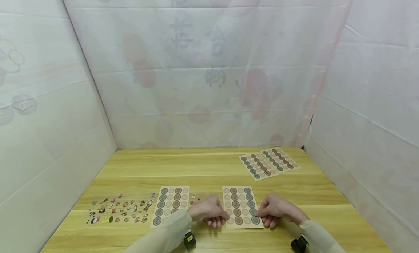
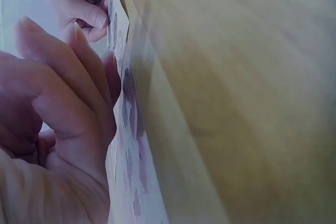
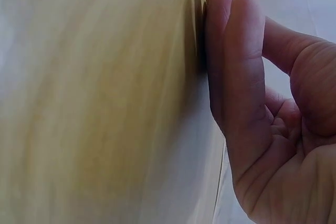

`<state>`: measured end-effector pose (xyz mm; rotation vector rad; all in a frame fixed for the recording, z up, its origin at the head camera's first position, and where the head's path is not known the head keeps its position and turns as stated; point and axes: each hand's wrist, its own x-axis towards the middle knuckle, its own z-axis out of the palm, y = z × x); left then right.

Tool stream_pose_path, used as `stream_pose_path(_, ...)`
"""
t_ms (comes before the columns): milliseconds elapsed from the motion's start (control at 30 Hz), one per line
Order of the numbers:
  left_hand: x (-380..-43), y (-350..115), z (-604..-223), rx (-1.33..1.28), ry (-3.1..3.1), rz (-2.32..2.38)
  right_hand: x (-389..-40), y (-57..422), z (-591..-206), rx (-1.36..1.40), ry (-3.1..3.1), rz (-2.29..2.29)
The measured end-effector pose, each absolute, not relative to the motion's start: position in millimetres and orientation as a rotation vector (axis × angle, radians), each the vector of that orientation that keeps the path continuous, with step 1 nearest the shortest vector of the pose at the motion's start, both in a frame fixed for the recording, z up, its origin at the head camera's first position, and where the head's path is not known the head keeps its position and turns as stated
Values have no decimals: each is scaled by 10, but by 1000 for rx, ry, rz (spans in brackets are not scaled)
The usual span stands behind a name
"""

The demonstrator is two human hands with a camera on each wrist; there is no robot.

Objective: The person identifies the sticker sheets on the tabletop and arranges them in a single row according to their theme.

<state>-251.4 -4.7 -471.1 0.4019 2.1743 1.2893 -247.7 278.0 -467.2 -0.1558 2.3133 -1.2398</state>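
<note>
A beige paper sheet [image 1: 242, 205] with columns of brown, grey and pale circles lies in front of me in the head view. My left hand [image 1: 211, 211] pinches its lower left edge. At the opposite edge, near the lower right corner, my right hand [image 1: 273, 210] pinches it with thumb on top and fingers curled below. The left wrist view shows the sheet [image 2: 118, 22] edge-on between both hands. Under and behind my left hand is a clear sheet with small coloured pictures [image 1: 194, 199], partly covered by the hand and sleeve.
Left of my left hand lies a similar circle-printed sheet [image 1: 170, 202]. Farther left is a transparent sheet of small colourful stickers [image 1: 122, 210]. Two more circle-printed sheets, one at the back right [image 1: 280, 159], overlap slightly. Pale curtains [image 1: 209, 100] enclose the wooden table [image 1: 163, 165] on three sides.
</note>
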Motion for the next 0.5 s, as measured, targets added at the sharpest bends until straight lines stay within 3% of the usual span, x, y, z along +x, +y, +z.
stream_pose_path(500, -2718, 117, -4612, 399, 2104, 1500, -2543, 2897, -4626, -118, 2333, -1254)
